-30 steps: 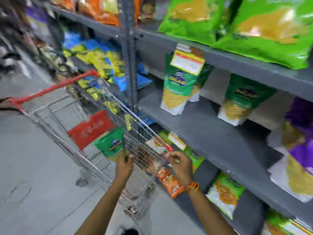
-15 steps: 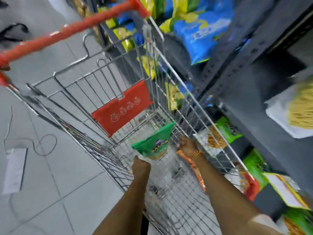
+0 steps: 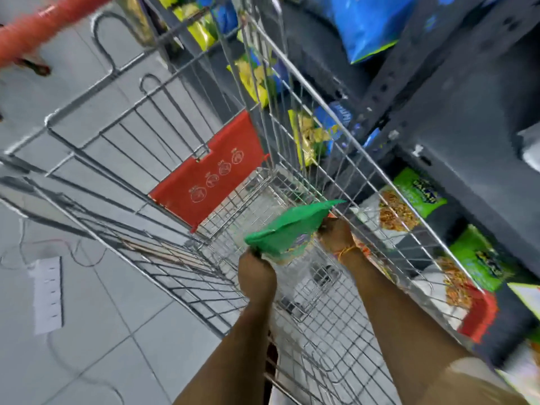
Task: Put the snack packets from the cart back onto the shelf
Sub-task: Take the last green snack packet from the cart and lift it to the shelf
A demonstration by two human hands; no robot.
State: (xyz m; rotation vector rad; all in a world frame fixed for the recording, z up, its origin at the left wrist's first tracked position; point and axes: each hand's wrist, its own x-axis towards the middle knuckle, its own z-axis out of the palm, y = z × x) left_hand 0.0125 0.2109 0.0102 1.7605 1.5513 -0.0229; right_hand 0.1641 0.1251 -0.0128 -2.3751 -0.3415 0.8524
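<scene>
A green snack packet [image 3: 287, 228] hangs over the inside of the wire cart [image 3: 295, 92], held by both hands. My left hand [image 3: 257, 273] grips its near left corner. My right hand [image 3: 336, 236] grips its right edge, close to the cart's right wall. An orange packet [image 3: 365, 252] shows just behind my right wrist. The grey shelf [image 3: 467, 147] runs along the right of the cart, with green packets [image 3: 415, 197] on its low level.
The cart has a red handle [image 3: 43, 33] at top left and a red seat flap [image 3: 210, 173]. Blue and yellow packets [image 3: 365, 24] fill the far shelves. A white power strip [image 3: 48, 293] with cables lies on the tiled floor at left.
The view has moved in closer over the cart. Both hands now hold the green packet, and my right hand has come up to its right edge.
</scene>
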